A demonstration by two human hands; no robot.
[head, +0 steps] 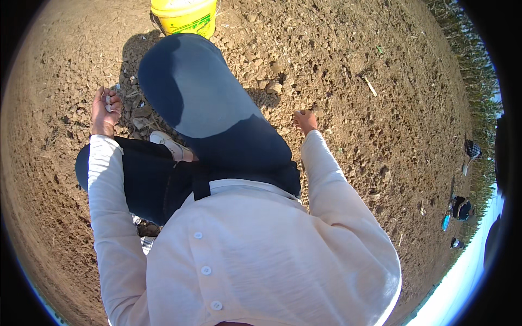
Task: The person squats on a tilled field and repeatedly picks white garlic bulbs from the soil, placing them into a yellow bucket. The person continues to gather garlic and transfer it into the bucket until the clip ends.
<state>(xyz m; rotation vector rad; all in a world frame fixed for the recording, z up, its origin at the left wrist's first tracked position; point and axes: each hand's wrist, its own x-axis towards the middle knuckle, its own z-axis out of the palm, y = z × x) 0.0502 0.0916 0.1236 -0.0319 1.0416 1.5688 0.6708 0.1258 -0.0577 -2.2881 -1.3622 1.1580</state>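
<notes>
My left hand [107, 108] is palm up beside my bent leg, its fingers curled round a few small white pieces [108, 107] that look like garlic cloves. On the other side of my raised knee, my right hand [306, 121] is low at the cloddy dry soil [346, 134], with its fingers drawn together. A pale speck shows at its fingertips, too small to tell whether it is held. Beyond the knee stands a yellow plastic bucket [191, 20] with green printing; something whitish shows at its top, cut off by the frame.
My raised knee [212, 89] lies between both hands. A white shoe [167, 143] rests on the ground near my left hand. A dry stalk [370, 86] lies to the right. Far right, several people, one in dark clothes [461, 208], are near tall green plants [469, 61].
</notes>
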